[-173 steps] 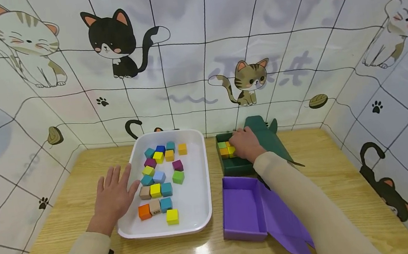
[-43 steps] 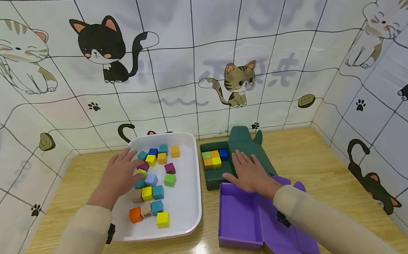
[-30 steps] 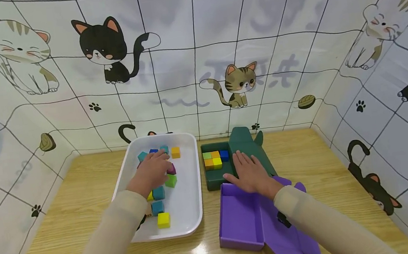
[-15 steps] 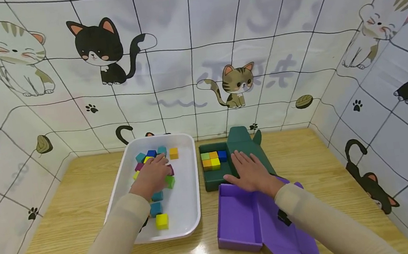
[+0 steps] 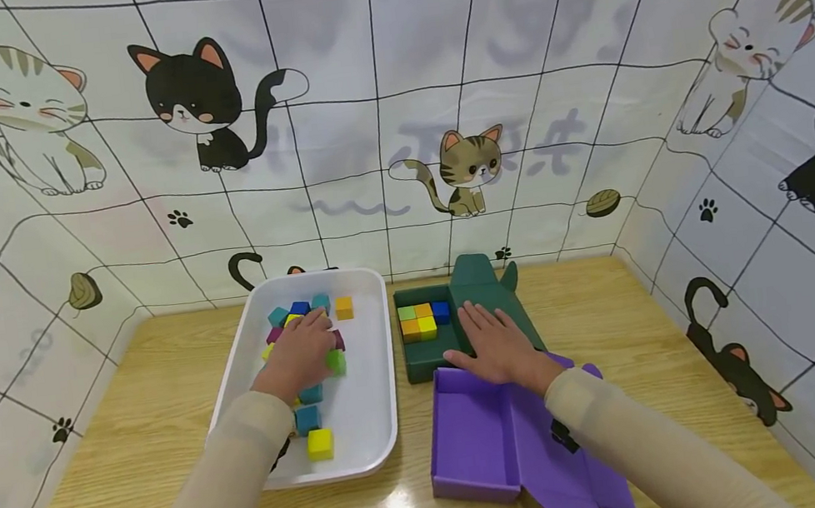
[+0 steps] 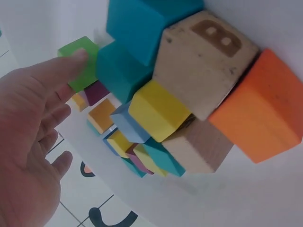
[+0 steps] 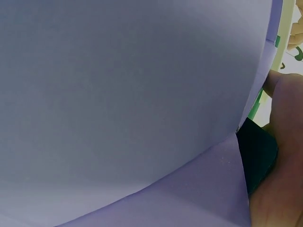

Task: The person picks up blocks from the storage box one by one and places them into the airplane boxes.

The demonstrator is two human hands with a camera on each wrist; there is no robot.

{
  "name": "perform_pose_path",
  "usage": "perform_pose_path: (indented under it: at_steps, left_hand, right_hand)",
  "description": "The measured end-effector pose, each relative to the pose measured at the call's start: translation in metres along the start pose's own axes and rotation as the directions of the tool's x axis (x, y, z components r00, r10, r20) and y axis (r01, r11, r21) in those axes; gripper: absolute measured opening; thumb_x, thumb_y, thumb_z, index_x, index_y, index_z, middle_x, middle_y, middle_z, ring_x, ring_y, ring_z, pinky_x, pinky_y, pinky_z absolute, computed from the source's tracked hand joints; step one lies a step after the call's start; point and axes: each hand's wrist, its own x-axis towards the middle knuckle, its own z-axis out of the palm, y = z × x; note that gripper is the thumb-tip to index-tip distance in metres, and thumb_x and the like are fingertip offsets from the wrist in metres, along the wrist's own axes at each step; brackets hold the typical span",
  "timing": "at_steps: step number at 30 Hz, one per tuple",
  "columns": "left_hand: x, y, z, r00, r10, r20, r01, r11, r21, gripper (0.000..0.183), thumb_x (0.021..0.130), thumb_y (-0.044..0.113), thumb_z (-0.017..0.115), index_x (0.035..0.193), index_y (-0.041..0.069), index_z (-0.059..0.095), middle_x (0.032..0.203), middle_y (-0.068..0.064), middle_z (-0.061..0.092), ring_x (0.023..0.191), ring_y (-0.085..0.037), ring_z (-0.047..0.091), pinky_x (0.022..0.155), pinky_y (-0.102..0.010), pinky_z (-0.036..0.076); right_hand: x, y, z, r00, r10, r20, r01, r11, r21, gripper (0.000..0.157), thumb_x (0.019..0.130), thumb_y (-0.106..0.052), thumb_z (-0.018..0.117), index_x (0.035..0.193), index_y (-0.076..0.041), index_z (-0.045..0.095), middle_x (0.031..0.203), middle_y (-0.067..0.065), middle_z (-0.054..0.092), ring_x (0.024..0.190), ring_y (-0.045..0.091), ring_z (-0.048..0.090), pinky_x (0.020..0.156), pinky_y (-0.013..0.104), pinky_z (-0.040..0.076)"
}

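Observation:
My left hand (image 5: 298, 354) hovers over the cubes in the white tray (image 5: 379, 437), fingers loosely bent. In the left wrist view its thumb overlaps a green cube (image 6: 78, 71); I cannot tell whether they touch. A purple cube (image 5: 338, 340) lies just beyond. My right hand (image 5: 497, 344) lies with fingers straight on the lid of the dark green box (image 5: 427, 361). Inside that box sit several cubes in two rows, with a blue cube (image 5: 440, 312) at the right of the back row. The right wrist view shows mostly purple card, with part of the hand at its edge.
An open purple box (image 5: 474, 439) stands in front of the green one, its lid folded out rightward under my right forearm. Several other cubes lie in the tray, among them a yellow cube (image 5: 320, 444) and an orange cube (image 6: 265, 109). A cat-patterned sheet rises behind.
My right hand has left the green box's inside for its lid; the blue cube now shows there. My left hand moved right over the tray, then stayed nearly still.

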Motion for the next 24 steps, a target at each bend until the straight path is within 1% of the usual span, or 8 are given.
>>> perform_pose_path:
  at_steps: [5,12,15,19,22,24]
  left_hand:
    - [-0.002,-0.001,-0.01,0.999,-0.009,-0.034,0.008,0.999,-0.043,0.036,0.078,0.036,0.08,0.103,0.01,0.073,0.135,-0.011,0.059,0.145,-0.034,0.033,0.12,-0.055,0.025]
    - [0.001,0.003,-0.028,0.991,-0.011,-0.133,-0.005,0.993,-0.121,0.025,0.081,0.035,0.077,0.086,0.012,0.069,0.133,-0.011,0.059,0.144,-0.034,0.033,0.117,-0.055,0.031]
    - [0.005,0.008,-0.037,0.987,-0.009,-0.161,-0.014,0.99,-0.141,0.027,0.082,0.036,0.075,0.091,0.012,0.069,0.134,-0.01,0.057,0.146,-0.033,0.031,0.117,-0.055,0.03]
    - [0.015,0.019,-0.049,0.982,-0.013,-0.186,-0.015,0.989,-0.15,0.032,0.083,0.038,0.073,0.102,0.012,0.069,0.136,-0.009,0.056,0.147,-0.032,0.028,0.118,-0.055,0.028]
    - [0.023,0.031,-0.056,0.982,-0.02,-0.188,-0.008,0.989,-0.149,0.035,0.083,0.038,0.073,0.107,0.013,0.069,0.139,-0.007,0.055,0.148,-0.03,0.026,0.119,-0.053,0.027]
    - [0.028,0.039,-0.059,0.983,-0.013,-0.185,-0.013,0.991,-0.136,0.036,0.082,0.038,0.074,0.108,0.014,0.069,0.14,-0.007,0.054,0.149,-0.029,0.026,0.12,-0.052,0.026]
  right_hand:
    - [0.0,-0.002,-0.002,1.0,0.002,0.007,-0.002,1.0,0.011,0.083,0.098,-0.059,0.038,0.155,-0.003,0.014,0.164,0.016,0.011,0.152,0.034,0.013,0.123,0.057,0.008]
    - [-0.001,-0.005,-0.004,1.0,0.001,-0.005,-0.001,1.0,0.025,0.082,0.099,-0.057,0.039,0.155,-0.001,0.017,0.163,0.018,0.014,0.151,0.035,0.016,0.123,0.057,0.009]
    - [-0.001,-0.005,-0.004,1.0,0.009,0.001,-0.01,1.0,0.018,0.082,0.099,-0.058,0.039,0.155,-0.002,0.016,0.163,0.018,0.013,0.152,0.035,0.015,0.123,0.057,0.009]
    - [0.001,-0.004,-0.002,1.0,0.012,0.007,-0.012,1.0,0.003,0.084,0.098,-0.06,0.037,0.155,-0.004,0.014,0.164,0.016,0.012,0.152,0.033,0.014,0.123,0.057,0.008]
    - [0.001,-0.004,-0.002,1.0,0.01,0.0,-0.01,1.0,0.003,0.084,0.098,-0.06,0.037,0.155,-0.003,0.015,0.163,0.016,0.013,0.152,0.034,0.015,0.123,0.057,0.009]
    - [0.0,-0.005,-0.002,1.0,0.009,-0.007,-0.009,1.0,0.007,0.083,0.098,-0.06,0.038,0.155,-0.003,0.016,0.163,0.017,0.014,0.151,0.034,0.016,0.123,0.057,0.01]
